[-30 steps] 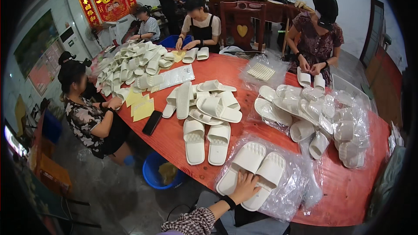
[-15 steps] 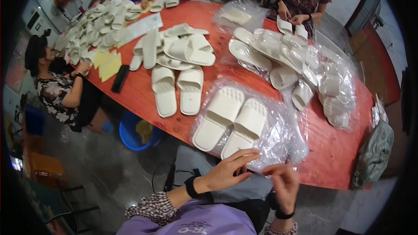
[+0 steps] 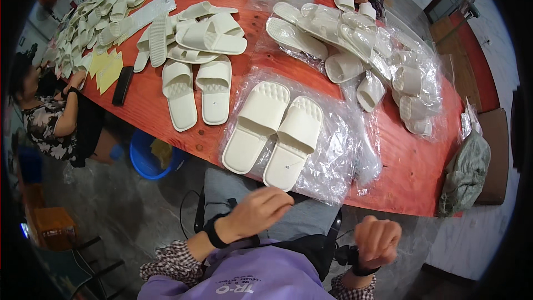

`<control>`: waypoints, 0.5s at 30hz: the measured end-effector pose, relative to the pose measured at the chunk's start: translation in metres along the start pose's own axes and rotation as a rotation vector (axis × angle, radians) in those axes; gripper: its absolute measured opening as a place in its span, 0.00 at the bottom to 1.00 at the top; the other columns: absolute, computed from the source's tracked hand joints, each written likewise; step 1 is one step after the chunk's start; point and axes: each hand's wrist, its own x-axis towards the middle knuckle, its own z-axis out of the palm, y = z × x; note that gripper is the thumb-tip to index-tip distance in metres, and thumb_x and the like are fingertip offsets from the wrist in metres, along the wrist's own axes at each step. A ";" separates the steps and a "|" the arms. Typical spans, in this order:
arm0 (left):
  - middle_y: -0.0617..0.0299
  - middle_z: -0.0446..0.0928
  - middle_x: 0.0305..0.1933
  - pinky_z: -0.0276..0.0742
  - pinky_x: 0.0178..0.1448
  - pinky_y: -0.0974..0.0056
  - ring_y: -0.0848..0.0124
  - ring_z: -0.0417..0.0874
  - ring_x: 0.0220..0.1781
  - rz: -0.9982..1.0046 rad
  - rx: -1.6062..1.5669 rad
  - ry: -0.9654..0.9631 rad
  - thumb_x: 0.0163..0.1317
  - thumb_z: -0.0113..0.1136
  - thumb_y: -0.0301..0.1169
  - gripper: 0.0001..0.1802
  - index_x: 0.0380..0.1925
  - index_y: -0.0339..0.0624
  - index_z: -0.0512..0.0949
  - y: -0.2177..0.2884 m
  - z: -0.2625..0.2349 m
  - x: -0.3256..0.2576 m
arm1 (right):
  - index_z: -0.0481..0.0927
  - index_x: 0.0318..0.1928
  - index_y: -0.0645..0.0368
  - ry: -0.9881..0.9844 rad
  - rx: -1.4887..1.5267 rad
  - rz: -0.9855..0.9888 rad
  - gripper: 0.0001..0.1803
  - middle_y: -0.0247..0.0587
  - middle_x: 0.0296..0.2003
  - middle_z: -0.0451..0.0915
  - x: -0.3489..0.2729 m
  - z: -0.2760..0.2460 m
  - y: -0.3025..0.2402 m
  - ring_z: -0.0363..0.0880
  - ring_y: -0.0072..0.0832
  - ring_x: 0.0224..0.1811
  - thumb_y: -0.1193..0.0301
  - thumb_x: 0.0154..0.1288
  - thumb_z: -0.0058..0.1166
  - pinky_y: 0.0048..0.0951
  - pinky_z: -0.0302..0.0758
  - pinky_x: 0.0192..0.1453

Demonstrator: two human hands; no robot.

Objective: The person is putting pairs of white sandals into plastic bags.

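Both hands were drawn back from the table and held close to the body, above the lap. The left hand (image 3: 260, 211) was loosely curled, fingers bent toward the palm, and it held nothing that I could see. The right hand (image 3: 377, 240) was closed into a soft fist, also empty as far as the picture showed.

The nearest things were a pair of cream slippers (image 3: 273, 133), lying side by side on top of a stack of clear plastic bags (image 3: 340, 158) at the near edge of the red table (image 3: 411, 172). The slippers lay on the bags, not inside one. I judged that the work stood between two moves: the pair was laid out but not yet in a bag. A next move would call for one hand to open the top bag while the other gathered both slippers together (the film looked thin and slippery).

As for containers, many clear bags further right (image 3: 408, 80) already held slippers, one pair each as far as I could tell. A blue bucket (image 3: 152, 158) under the table held something yellowish. A second loose pair (image 3: 197, 95) lay unbagged to the left.
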 end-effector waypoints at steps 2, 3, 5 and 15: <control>0.57 0.79 0.38 0.78 0.43 0.61 0.59 0.81 0.40 0.095 0.232 0.097 0.54 0.65 0.22 0.10 0.37 0.39 0.78 -0.007 -0.019 -0.001 | 0.76 0.27 0.62 0.198 0.026 -0.073 0.07 0.46 0.26 0.82 0.006 0.002 -0.006 0.76 0.32 0.30 0.75 0.62 0.55 0.28 0.72 0.36; 0.58 0.79 0.38 0.78 0.43 0.61 0.60 0.81 0.40 0.108 0.263 0.091 0.52 0.66 0.22 0.10 0.35 0.39 0.79 -0.010 -0.029 -0.001 | 0.76 0.27 0.62 0.203 0.026 -0.075 0.07 0.46 0.26 0.82 0.008 -0.002 -0.003 0.76 0.32 0.30 0.75 0.62 0.55 0.28 0.72 0.36; 0.59 0.79 0.37 0.78 0.43 0.60 0.60 0.81 0.39 0.121 0.293 0.082 0.51 0.67 0.22 0.10 0.34 0.39 0.79 -0.014 -0.042 -0.007 | 0.78 0.30 0.63 0.374 -0.355 0.065 0.05 0.45 0.32 0.82 0.014 -0.020 0.013 0.76 0.29 0.34 0.76 0.64 0.54 0.24 0.71 0.40; 0.60 0.77 0.37 0.77 0.44 0.61 0.62 0.79 0.40 0.008 0.358 -0.060 0.52 0.66 0.24 0.07 0.31 0.39 0.78 -0.044 -0.053 -0.042 | 0.69 0.63 0.69 -0.065 -1.106 0.361 0.28 0.56 0.62 0.69 0.039 -0.058 0.138 0.69 0.45 0.65 0.70 0.66 0.56 0.36 0.65 0.69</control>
